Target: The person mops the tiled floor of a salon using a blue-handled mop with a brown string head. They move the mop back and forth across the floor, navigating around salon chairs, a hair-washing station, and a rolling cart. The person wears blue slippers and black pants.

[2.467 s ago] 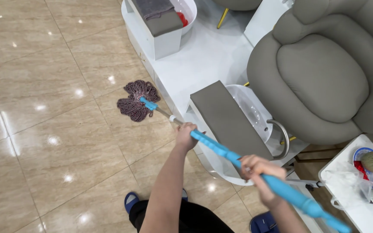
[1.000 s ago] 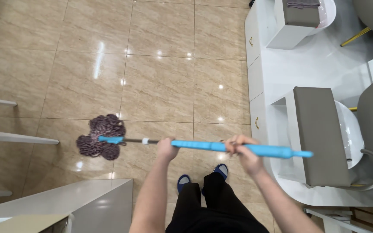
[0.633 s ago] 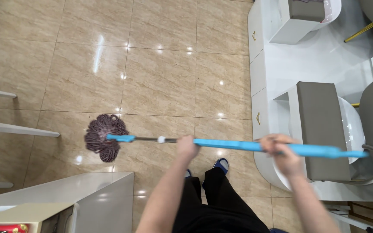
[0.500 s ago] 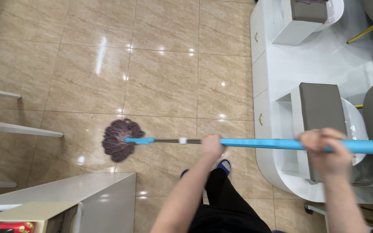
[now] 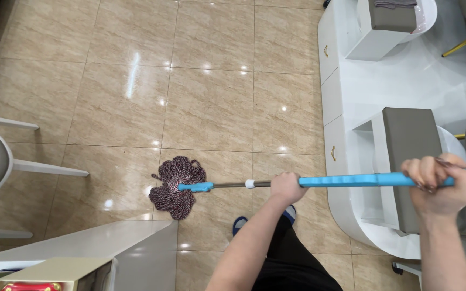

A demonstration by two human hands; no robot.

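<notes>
Both grips clamped on mop handle, my left hand mid-shaft, right hand at frame right; mop head flat on tiled floor lower centre-left, floor glossy throughout, so I cannot judge what remains unmopped.

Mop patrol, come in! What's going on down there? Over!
Both hands on the mop handle: left hand, right hand. Mop head flat on the floor tiles. White counter corner close beside it.
</notes>
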